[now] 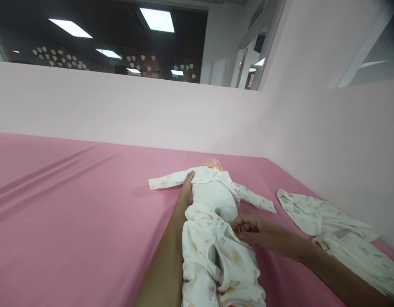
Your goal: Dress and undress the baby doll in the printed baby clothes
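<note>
A baby doll (214, 195) lies on its back, its white cloth torso bare at the middle and its head mostly hidden beyond the collar. It wears a white printed shirt (205, 174), pushed up at the chest with both sleeves spread out, and white printed trousers (201, 238), bunched on the legs. My left hand (188, 187) grips the doll's side below the armpit, thumb on the shirt's edge and other fingers hidden. At the opposite hip my right hand (252, 228) has curled fingers pinching the waist edge of the trousers.
White printed cloths (331, 217) lie in a loose heap on the right, under and beyond my right forearm. A pink sheet (88, 221) with creases covers the surface. Pale walls (136, 111) close it off at the back and right, with a window above.
</note>
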### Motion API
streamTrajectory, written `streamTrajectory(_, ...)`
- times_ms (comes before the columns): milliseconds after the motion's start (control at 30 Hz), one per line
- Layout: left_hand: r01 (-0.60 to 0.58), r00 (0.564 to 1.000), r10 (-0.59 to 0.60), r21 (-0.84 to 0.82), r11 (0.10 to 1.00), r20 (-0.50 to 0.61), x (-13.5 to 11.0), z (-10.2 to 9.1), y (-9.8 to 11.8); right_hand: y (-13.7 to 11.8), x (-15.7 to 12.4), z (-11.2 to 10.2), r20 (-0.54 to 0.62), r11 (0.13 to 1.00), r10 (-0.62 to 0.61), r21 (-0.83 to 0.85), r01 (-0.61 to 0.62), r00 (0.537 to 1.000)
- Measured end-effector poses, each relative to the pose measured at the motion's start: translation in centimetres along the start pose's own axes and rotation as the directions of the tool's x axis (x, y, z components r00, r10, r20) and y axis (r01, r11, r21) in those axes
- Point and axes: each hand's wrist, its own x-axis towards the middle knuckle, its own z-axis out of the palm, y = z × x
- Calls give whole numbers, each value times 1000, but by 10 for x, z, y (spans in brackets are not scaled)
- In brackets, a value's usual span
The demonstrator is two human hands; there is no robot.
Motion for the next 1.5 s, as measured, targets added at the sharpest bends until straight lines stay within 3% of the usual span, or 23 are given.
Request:
streamTrajectory(100,26,999,-27,15,1000,27,0,-1,1,0,1,5,-20,992,-18,-122,15,1000)
streamTrajectory(300,231,962,-237,59,971,135,0,-5,2,6,1,12,-130,957,6,-287,-44,991)
streamTrajectory(433,262,951,-268,58,963,155,-2,-4,2,9,4,6,-17,978,17,-210,-20,1000)
streamTrajectory(600,225,962,-223,7,974,157,-6,2,1,16,0,-5,182,999,-4,-46,13,983)
streamTrajectory(800,175,975,-170,-20,984,146,-15,8,4,17,-4,-6,275,992,-56,128,21,960)
streamTrajectory(1033,147,971,-131,-67,987,201,-18,12,6,14,-2,-19,125,994,-82,-56,90,989)
streamTrajectory(1267,171,959,-155,-47,984,236,-12,6,4,26,9,-39,-10,997,-52,-63,51,999)
streamTrajectory(1500,181,961,-178,6,983,213,-13,6,5,17,21,-54,-58,998,-46,-54,43,997)
